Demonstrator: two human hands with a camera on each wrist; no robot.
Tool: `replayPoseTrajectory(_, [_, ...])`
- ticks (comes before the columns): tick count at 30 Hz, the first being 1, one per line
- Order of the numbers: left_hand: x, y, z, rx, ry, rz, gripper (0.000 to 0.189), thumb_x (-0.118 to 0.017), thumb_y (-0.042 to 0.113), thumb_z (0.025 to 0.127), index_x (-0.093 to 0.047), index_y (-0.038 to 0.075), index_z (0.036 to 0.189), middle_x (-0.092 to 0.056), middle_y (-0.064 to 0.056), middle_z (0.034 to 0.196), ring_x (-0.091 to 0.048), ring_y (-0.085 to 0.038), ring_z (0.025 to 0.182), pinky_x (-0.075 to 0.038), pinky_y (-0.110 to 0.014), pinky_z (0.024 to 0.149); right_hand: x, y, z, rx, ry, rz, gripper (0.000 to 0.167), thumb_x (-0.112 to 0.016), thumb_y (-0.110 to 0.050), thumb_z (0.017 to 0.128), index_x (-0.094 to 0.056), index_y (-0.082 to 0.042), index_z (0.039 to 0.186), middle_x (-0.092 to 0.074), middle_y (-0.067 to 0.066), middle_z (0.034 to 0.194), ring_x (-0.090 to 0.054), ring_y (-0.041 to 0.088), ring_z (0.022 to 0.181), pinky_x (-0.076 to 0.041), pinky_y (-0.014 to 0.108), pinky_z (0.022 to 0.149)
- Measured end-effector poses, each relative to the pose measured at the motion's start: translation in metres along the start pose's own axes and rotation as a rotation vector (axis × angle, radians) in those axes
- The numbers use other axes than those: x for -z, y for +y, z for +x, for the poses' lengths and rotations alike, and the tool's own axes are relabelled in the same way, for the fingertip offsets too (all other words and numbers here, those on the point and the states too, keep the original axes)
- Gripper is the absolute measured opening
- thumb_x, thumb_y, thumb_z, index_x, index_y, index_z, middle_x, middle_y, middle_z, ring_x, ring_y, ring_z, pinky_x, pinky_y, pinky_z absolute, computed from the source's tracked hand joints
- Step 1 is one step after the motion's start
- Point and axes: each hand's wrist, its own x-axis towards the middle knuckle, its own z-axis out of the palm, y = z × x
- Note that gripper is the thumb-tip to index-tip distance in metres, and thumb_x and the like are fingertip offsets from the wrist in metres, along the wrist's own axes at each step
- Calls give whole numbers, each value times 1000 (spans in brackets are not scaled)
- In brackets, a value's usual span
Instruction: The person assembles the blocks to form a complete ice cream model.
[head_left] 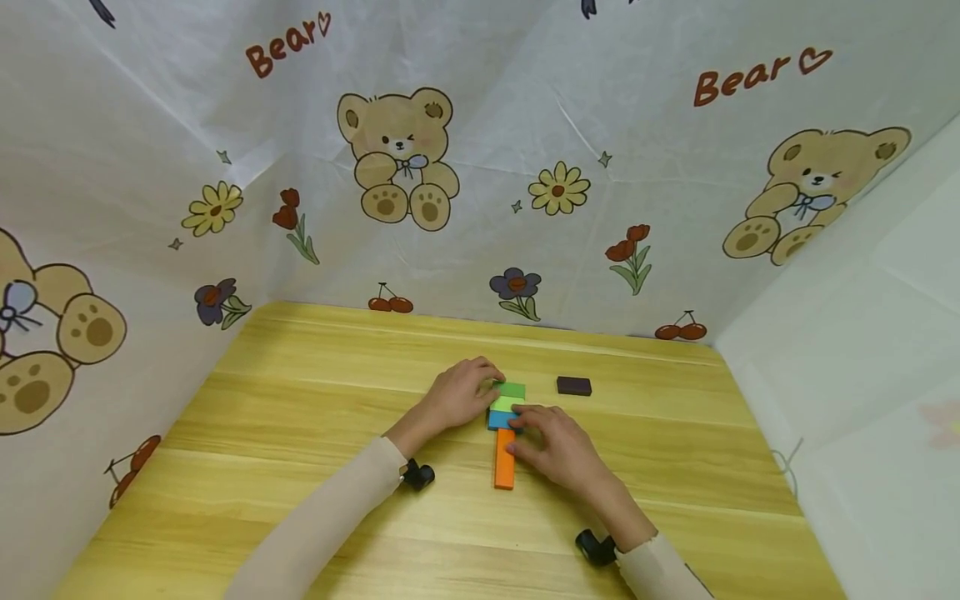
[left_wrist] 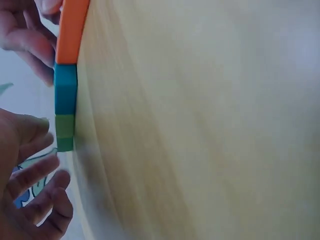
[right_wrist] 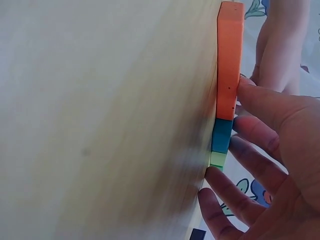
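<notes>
Flat coloured blocks lie in a row on the table. The orange block (head_left: 505, 460) runs lengthwise at the near end. Beyond it, crosswise and side by side, are a blue block (head_left: 497, 420), a light green block (head_left: 504, 404) and a green block (head_left: 512, 389). My left hand (head_left: 461, 393) is at the left end of the green blocks, its fingers loosely bent; contact is hard to tell. From the right, my right hand (right_wrist: 280, 145) rests its thumb against the orange block (right_wrist: 230, 60) and extended fingers along the blue block (right_wrist: 222, 135).
A dark block (head_left: 573, 386) lies apart, to the right of the row's far end. Behind the wooden table (head_left: 337, 350) hangs a white cloth (head_left: 495, 125) printed with bears and flowers. Black devices (head_left: 595, 547) sit at both wrists.
</notes>
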Motion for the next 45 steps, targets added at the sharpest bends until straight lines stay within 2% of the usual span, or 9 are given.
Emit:
replayPoseTrajectory(3, [4,3,-7,-40,-30,70,40,-68,42,106,-68,27,143,-63,2,151,-58,-24,130,-56,-46,105,0,0,0,9,-5,-14,36,-81,-38,97,-78,-21,128,-66,-1,153,-61,31,139,-50,56,116])
replayPoseTrajectory(6, [6,6,-16,-87,-100,113,55,-68,54,103,-61,29,152,-54,3,162,-51,-23,139,-50,-47,115,-1,0,1,15,-8,-30,36,-80,-40,98,-77,-21,130,-66,1,153,-61,31,140,-50,57,116])
replayPoseTrajectory(10, [6,11,-29,-115,-160,107,68,-68,64,100,-56,30,157,-44,3,171,-43,-25,152,-41,-53,125,0,0,1,27,-13,-50,37,-78,-41,100,-77,-22,132,-66,3,152,-60,32,142,-49,59,117])
replayPoseTrajectory(19, [6,12,-35,-107,-172,133,62,-70,61,99,-64,26,150,-50,4,168,-46,-23,149,-44,-51,122,-2,3,1,101,19,-63,34,-77,-27,101,-76,-18,135,-67,3,153,-62,34,140,-49,60,117])
replayPoseTrajectory(30, [5,15,-32,-85,-162,119,61,-76,60,95,-69,26,145,-54,5,164,-52,-22,140,-49,-46,114,14,12,1,133,-56,-1,36,-68,-23,108,-70,-15,143,-62,8,157,-58,35,144,-47,60,119])
replayPoseTrajectory(33, [6,15,-32,-77,-161,117,60,-77,59,94,-69,26,144,-54,5,164,-53,-22,139,-50,-45,114,20,24,4,108,-16,-2,37,-67,-23,108,-68,-14,144,-62,11,157,-55,38,147,-44,64,121])
replayPoseTrajectory(39, [5,15,-33,-63,-161,85,59,-78,58,94,-70,27,143,-54,7,164,-53,-22,138,-49,-46,114,38,54,6,14,126,-85,43,-69,-24,106,-64,-8,146,-54,20,160,-43,48,148,-34,73,118])
replayPoseTrajectory(42, [5,16,-34,-64,-157,66,58,-79,57,94,-71,27,143,-54,7,164,-54,-22,136,-50,-46,112,48,66,3,-51,133,-134,50,-70,-26,106,-59,-8,151,-47,22,165,-37,53,150,-30,78,115])
replayPoseTrajectory(45, [5,16,-35,-63,-150,62,57,-80,56,93,-72,27,141,-55,7,163,-55,-22,135,-50,-45,111,53,74,0,-86,93,-167,55,-69,-32,106,-55,-9,155,-44,24,167,-35,57,150,-30,81,113])
